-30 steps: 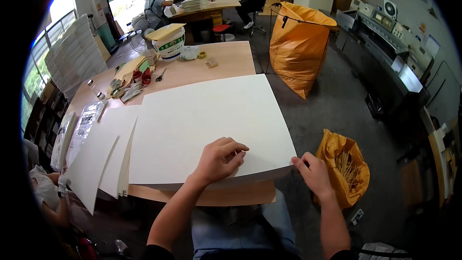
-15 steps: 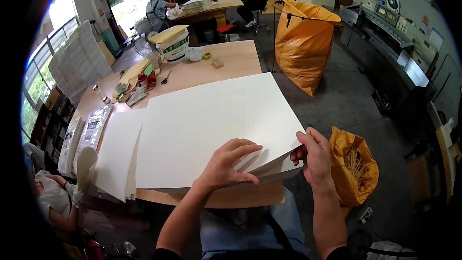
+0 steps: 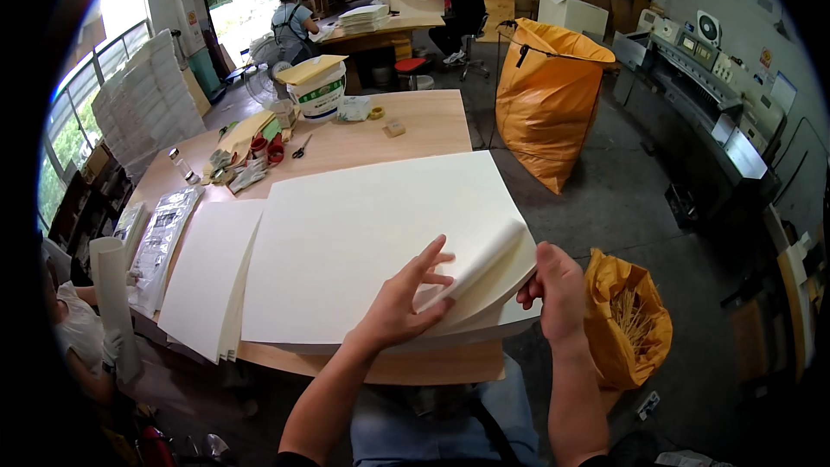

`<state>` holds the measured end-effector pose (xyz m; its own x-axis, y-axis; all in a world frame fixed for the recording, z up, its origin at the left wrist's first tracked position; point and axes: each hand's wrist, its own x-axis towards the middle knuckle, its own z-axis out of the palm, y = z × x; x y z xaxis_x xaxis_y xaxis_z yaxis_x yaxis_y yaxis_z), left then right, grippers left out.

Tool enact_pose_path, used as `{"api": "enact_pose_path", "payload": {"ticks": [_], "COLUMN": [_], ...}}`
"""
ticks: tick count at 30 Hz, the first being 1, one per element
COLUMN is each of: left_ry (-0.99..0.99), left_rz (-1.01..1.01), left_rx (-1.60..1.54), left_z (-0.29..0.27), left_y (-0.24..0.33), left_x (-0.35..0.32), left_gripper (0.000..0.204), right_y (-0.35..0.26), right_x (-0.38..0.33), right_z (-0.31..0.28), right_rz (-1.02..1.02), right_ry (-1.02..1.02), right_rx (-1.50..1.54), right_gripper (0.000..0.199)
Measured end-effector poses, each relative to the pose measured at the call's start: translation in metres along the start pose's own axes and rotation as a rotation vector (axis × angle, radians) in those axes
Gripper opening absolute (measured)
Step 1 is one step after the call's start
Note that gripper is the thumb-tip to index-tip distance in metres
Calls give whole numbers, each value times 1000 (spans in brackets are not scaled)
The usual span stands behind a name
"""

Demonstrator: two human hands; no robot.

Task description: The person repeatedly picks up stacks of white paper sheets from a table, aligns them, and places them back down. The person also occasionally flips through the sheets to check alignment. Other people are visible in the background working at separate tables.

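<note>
A thick stack of large white paper sheets (image 3: 363,233) lies on the wooden table in front of me. At its near right corner the top sheet is curled up and back, forming a rolled fold (image 3: 488,259). My left hand (image 3: 402,294) is at this curl, fingers spread and thumb apart, with the sheet's edge against the palm side. At the stack's right edge my right hand (image 3: 558,290) is closed, thumb over bent fingers, pinching the sheets by the corner. How many sheets it grips is hidden.
Left of the stack lie a smaller pile of sheets (image 3: 207,272) and plastic-wrapped packs (image 3: 164,242). Scissors (image 3: 302,147), gloves (image 3: 248,175) and a white bucket (image 3: 320,95) stand farther back. Orange sacks (image 3: 553,104) are on the floor at right. A person at left holds a rolled sheet (image 3: 111,303).
The top sheet's corner has gone from nearly flat to curled back toward the left. My left fingers have spread and tilted upward. The person at left has raised a rolled sheet.
</note>
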<state>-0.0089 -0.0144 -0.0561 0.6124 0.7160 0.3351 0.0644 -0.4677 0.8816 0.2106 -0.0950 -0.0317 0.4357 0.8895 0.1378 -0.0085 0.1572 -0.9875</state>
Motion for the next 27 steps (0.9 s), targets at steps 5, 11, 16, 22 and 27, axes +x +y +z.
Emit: {"api": "enact_pose_path", "payload": {"ticks": [5,11,16,22,27], "left_ry": [-87,-89,-88,50,-110], "left_rz": [208,179,182,201,229], "left_rx": [223,141,81,184,207], "left_z": [-5,-2,-6,5,0], "left_y": [-8,-4,-10,-4,0], "left_x": [4,2,2,6,3], "left_gripper": [39,42,41,39,49], "right_y": [-6,-5,-4,6,-3], "right_x": [9,10,6,4,8], "right_z": [1,0,-1,3,3], "right_rz": [70,136,101,-69,139], "right_ry": [-32,-72,-68,46,-62], "right_rx": [33,286,274,-222,328], "right_gripper": [38,38,38,36,37]}}
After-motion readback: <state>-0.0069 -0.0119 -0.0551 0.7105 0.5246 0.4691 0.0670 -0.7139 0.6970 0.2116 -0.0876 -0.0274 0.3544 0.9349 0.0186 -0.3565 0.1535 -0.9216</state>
